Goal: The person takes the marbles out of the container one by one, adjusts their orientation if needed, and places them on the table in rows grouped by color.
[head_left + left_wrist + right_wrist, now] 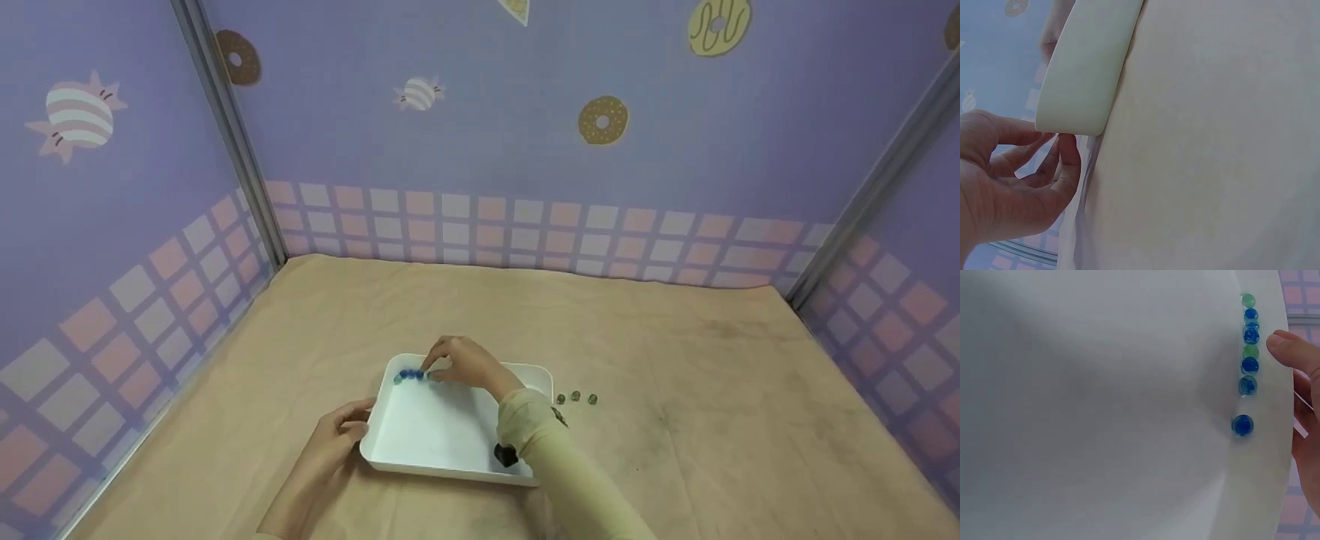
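A white rectangular tray (442, 431) rests on the cloth-covered table. At its left side, my left hand (341, 431) holds the wall near the front corner, thumb and curled fingers meeting the edge in the left wrist view. My right hand (469, 364) reaches across to the far wall; in the right wrist view its thumb (1286, 346) lies over the rim on the inner side, while the other fingers are partly hidden behind it. Along that wall's foot runs a row of blue and green glass marbles (1249, 364). One blue marble (1243, 425) lies apart from the row.
Three greenish marbles (576, 396) lie on the cloth just right of the tray. A dark object (506, 454) shows by the right sleeve, over the tray's front right. Patterned purple walls (510, 150) enclose the table at the back and sides.
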{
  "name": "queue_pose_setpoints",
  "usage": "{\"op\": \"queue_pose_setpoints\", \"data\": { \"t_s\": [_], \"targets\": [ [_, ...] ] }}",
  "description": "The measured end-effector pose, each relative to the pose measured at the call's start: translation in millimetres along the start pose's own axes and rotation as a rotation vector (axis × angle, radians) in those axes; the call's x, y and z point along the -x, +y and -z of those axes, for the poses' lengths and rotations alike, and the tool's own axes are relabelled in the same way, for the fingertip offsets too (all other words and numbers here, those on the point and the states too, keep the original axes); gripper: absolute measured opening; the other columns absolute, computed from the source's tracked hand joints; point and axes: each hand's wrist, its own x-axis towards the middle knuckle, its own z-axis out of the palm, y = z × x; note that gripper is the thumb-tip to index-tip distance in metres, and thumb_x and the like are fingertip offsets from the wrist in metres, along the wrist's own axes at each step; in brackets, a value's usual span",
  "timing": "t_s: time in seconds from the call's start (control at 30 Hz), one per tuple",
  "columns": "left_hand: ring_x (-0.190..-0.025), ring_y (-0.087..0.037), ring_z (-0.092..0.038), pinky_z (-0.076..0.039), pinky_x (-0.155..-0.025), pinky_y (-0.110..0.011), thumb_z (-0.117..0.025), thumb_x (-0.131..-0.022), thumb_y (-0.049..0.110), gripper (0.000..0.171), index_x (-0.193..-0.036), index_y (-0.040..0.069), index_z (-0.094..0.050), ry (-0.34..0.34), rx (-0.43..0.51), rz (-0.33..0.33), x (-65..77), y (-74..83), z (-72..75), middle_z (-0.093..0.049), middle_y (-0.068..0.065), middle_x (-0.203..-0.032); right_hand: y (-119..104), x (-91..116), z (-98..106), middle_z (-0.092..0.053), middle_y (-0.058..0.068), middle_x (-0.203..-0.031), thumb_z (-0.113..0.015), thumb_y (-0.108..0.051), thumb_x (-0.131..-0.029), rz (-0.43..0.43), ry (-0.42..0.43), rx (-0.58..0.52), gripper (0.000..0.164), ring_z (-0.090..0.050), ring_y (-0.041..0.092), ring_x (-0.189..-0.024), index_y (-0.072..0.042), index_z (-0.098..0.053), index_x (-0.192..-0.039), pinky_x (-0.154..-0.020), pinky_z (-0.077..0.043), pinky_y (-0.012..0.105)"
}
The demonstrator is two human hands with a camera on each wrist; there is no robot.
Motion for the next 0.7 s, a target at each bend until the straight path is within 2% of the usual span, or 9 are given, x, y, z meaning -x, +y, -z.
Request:
{"op": "queue_pose_setpoints", "data": {
  "t_s": [0.13,0.37,0.7],
  "targets": [
    [-0.119,-0.032,-0.056,-0.049,-0.100,-0.044,-0.048,-0.096,-0.002,0.042,-0.137,-0.001,-0.054,-0.007,-0.017,-0.012,0.9,-1.6,0.6,-0.060,-0.022,-0.127,0.7,4.5,-9.5,-0.074,0.002,-0.110,-0.075,-0.011,-0.086,-0.028,0.037,0.059,0.017,-0.066,0.017,-0.108,-0.015,-0.079,-0.102,-0.098,-0.052,0.030],
    [-0.115,-0.029,-0.058,-0.049,-0.099,-0.041,-0.049,-0.096,-0.002,0.042,-0.138,0.001,-0.055,-0.006,-0.033,-0.047,1.8,-2.0,0.0,-0.062,-0.019,-0.126,-0.1,8.5,-19.3,-0.072,-0.002,-0.110,-0.075,-0.014,-0.086,-0.076,0.134,0.111,0.015,-0.067,0.016,-0.105,-0.020,-0.079,-0.099,-0.090,-0.055,0.032],
    [-0.116,-0.031,-0.059,-0.048,-0.101,-0.048,-0.049,-0.097,0.000,0.041,-0.137,0.000,-0.055,-0.002,-0.057,-0.053,2.2,-0.2,0.4,-0.062,-0.020,-0.126,2.3,10.1,-23.8,-0.073,-0.007,-0.111,-0.074,-0.017,-0.087,-0.068,0.173,0.160,0.014,-0.066,0.015,-0.106,-0.025,-0.079,-0.097,-0.088,-0.054,0.033]
  ]
}}
